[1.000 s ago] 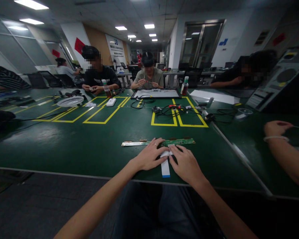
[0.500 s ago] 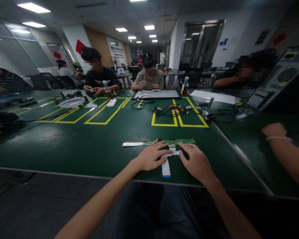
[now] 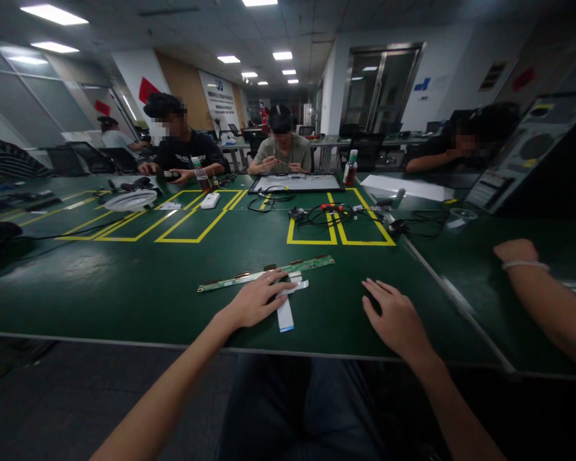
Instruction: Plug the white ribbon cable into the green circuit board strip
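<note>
A long, narrow green circuit board [image 3: 312,263] lies slanted on the table, its right end farther from me. A white ribbon cable [image 3: 285,315] with a blue end runs from it toward me, and a white strip crosses it. My left hand [image 3: 255,299] rests over the board's middle and the cable, fingers stretched and apart, a ring on one. It covers part of both. My right hand [image 3: 394,315] lies on the table to the right, away from the board, open with nothing in it.
A co-worker's forearm [image 3: 542,282] reaches in at the right beside a computer case [image 3: 523,157]. Black cables [image 3: 312,216] and a red-handled tool [image 3: 332,207] lie ahead within yellow tape outlines. Farther back are a flat panel [image 3: 295,183], bottles [image 3: 350,169] and a white fan [image 3: 130,200].
The circuit board and ribbon cable have slid left with my left hand, and the board has turned to a slant. My right hand has come away from the board toward the right.
</note>
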Tool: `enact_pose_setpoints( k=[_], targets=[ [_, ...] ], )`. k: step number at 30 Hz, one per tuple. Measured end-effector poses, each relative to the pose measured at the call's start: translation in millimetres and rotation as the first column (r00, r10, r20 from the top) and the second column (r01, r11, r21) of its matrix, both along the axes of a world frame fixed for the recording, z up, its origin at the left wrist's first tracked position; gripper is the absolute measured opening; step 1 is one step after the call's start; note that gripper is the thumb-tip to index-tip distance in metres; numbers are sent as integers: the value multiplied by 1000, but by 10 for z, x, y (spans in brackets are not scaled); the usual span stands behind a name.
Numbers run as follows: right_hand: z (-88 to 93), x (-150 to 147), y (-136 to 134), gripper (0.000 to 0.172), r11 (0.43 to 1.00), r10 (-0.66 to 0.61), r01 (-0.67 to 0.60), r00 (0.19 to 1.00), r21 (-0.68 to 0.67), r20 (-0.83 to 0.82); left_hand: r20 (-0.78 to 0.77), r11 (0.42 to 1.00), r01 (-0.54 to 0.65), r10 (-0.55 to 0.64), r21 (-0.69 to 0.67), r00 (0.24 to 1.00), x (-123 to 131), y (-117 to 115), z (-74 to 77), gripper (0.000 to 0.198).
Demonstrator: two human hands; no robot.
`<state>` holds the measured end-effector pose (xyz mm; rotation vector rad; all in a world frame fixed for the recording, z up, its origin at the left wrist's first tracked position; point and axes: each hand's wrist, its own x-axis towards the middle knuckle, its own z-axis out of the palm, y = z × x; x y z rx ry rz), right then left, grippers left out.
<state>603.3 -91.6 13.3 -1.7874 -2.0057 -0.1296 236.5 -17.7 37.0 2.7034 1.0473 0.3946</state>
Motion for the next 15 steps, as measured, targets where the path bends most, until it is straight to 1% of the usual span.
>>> enact_pose_setpoints(
  k=[3,5,7,11,15],
  targets=[
    [-5,3,5,45,1000,-3,3,1000,7,8,-41,985,-170,170,-3,985,-527,27,-31,53],
    [-15,7,7,46,1000,-2,2,1000,4,17,-71,955,-297,296,-8,953,-923,28,-49,56],
    [-26,10,8,46,1000,0,0,1000,1,21,-97,918,-397,394,-11,914,-1325,15,-66,59],
    [-32,8,7,46,1000,-3,3,1000,1,16,-125,837,-548,543,3,830,-2111,-55,-106,68],
    [-21,0,-3,46,1000,-7,7,1000,-3,14,-122,740,-672,670,36,732,-2868,-172,-163,67]
  ],
)
